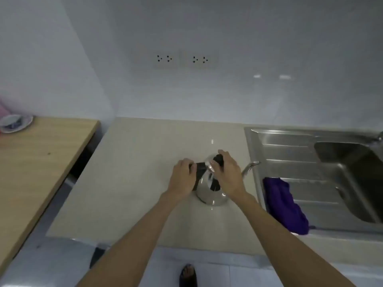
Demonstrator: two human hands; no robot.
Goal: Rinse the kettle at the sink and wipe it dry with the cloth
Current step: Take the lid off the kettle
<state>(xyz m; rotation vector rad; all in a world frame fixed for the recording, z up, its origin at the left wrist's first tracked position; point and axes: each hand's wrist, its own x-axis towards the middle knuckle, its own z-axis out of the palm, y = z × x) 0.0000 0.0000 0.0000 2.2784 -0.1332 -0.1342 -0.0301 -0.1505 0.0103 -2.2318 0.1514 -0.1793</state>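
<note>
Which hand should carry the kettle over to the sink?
Probably the left hand: it already grips the kettle by its black handle. The right hand rests on the lid knob, and the sink lies to the right.

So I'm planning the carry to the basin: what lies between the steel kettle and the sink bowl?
In the head view, the purple cloth lies on the ribbed steel drainboard between the shiny steel kettle and the sink bowl.

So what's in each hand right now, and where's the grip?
Both are on the kettle: left hand grips its black handle, right hand covers the lid knob on top. The purple cloth lies unheld.
</note>
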